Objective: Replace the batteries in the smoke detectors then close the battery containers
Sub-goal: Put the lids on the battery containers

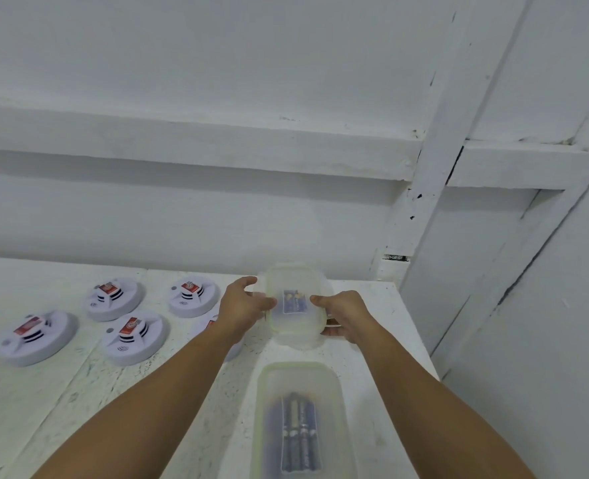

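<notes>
Mid-frame, the left hand (243, 305) and right hand (346, 318) both grasp the clear square plastic box (295, 305) on the white table (61, 392).

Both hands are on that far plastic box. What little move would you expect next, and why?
Probably pressing its lid down to snap it shut: the left hand and right hand grip opposite sides of the far battery container, thumbs on top, batteries inside.
</notes>
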Tool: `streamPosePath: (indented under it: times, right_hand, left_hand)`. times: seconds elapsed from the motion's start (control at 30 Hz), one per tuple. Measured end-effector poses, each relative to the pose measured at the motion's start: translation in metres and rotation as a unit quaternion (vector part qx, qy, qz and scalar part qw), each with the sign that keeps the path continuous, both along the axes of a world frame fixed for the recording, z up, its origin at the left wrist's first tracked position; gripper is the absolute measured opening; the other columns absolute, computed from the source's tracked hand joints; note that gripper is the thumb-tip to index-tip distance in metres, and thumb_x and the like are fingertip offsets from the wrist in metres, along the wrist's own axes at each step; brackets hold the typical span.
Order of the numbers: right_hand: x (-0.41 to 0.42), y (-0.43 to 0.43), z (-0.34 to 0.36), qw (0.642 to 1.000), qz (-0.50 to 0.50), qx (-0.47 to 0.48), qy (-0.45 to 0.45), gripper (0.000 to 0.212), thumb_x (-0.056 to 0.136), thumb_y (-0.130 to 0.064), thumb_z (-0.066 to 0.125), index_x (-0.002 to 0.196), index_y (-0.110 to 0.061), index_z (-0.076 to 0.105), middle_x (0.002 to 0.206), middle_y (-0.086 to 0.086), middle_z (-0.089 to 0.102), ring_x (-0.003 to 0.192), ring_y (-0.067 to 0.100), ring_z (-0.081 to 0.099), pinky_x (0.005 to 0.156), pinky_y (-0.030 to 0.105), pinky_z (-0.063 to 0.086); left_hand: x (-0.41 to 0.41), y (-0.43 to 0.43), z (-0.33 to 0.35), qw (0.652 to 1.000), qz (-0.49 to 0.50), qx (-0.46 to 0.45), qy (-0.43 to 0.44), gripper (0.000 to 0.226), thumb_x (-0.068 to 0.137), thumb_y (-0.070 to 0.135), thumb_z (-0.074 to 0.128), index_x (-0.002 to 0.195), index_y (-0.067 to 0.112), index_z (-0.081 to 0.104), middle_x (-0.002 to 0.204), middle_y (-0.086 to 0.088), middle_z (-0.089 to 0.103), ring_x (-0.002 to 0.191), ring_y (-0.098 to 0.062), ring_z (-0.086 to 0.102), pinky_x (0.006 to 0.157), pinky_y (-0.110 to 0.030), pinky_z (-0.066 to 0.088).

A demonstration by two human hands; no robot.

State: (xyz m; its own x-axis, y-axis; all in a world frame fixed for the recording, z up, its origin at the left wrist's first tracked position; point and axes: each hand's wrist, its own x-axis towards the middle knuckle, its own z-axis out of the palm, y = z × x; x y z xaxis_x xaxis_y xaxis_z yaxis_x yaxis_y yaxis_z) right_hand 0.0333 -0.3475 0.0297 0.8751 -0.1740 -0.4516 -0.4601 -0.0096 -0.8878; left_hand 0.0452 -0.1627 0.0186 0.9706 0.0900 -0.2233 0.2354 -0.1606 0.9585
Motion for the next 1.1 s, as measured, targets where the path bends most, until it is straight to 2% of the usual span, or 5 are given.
streamPosePath:
  times: [0.43, 0.6, 0.67, 0.73, 1.1]
  right_hand:
    - [-0.001, 0.005, 0.004, 0.998, 0.015, -0.066, -0.017, 0.054, 0.081, -0.012, 0.074, 0.124, -0.008, 0.041, 0.118, 0.014, 0.054, 0.089, 0.030, 0.062, 0.064, 0.046, 0.058]
    - [0.001, 0.009, 0.002, 0.974, 0.017, -0.218, -0.062, 0.052, 0.080, -0.018, 0.074, 0.114, 0.015, 0.053, 0.116, 0.027, 0.060, 0.103, 0.042, 0.060, 0.084, 0.054, 0.052]
    - [0.002, 0.011, 0.002, 0.956, 0.040, -0.283, -0.074, 0.033, 0.081, -0.021, 0.073, 0.084, 0.010, 0.061, 0.084, 0.025, 0.061, 0.076, 0.034, 0.062, 0.069, 0.042, 0.051]
    - [0.007, 0.012, -0.002, 0.947, 0.048, -0.309, -0.070, 0.044, 0.081, -0.022, 0.073, 0.057, -0.009, 0.039, 0.056, 0.007, 0.040, 0.048, 0.018, 0.040, 0.048, 0.028, 0.031]
    - [0.020, 0.005, -0.025, 0.961, 0.032, -0.265, -0.077, 0.034, 0.079, -0.017, 0.072, 0.060, -0.011, 0.044, 0.062, 0.008, 0.042, 0.059, 0.021, 0.040, 0.056, 0.027, 0.030]
  left_hand:
    - [0.004, 0.000, 0.002, 0.999, 0.003, -0.010, 0.042, 0.072, 0.071, -0.002, 0.078, 0.134, 0.010, 0.044, 0.103, -0.015, 0.061, 0.089, -0.033, 0.063, 0.078, -0.040, 0.055]
    - [0.006, 0.001, -0.001, 0.999, 0.011, 0.025, 0.047, 0.065, 0.069, 0.006, 0.082, 0.124, 0.010, 0.047, 0.110, -0.018, 0.062, 0.087, -0.031, 0.064, 0.081, -0.042, 0.055]
    - [0.008, -0.001, -0.002, 0.996, 0.006, 0.074, 0.043, 0.057, 0.071, 0.013, 0.082, 0.119, 0.006, 0.053, 0.112, -0.015, 0.062, 0.093, -0.031, 0.063, 0.086, -0.043, 0.053]
    - [0.009, -0.003, -0.004, 0.993, -0.005, 0.111, 0.040, 0.044, 0.074, 0.017, 0.079, 0.111, 0.002, 0.060, 0.107, -0.013, 0.064, 0.095, -0.030, 0.063, 0.085, -0.041, 0.051]
    - [0.022, -0.006, -0.010, 0.995, -0.002, 0.083, 0.063, 0.011, 0.076, 0.003, 0.072, 0.085, -0.003, 0.068, 0.096, -0.020, 0.069, 0.093, -0.036, 0.065, 0.087, -0.049, 0.054]
